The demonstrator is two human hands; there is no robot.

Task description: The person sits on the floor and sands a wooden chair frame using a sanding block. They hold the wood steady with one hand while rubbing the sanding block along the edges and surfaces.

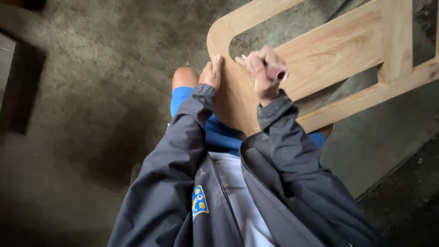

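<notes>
Head view: wooden frame [320, 55] is propped across the lap, its long axis running up and right, away from the body. Left hand [211, 73] is laid flat against the rounded near edge. Right hand [264, 73] is closed on a small reddish block [275, 72], pressed onto the frame face. Concrete floor [91, 91] lies below.

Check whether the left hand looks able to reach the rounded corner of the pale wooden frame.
Probably yes. The left hand already rests on the edge of the pale wooden frame, just below its rounded corner, and nothing lies between them.
</notes>
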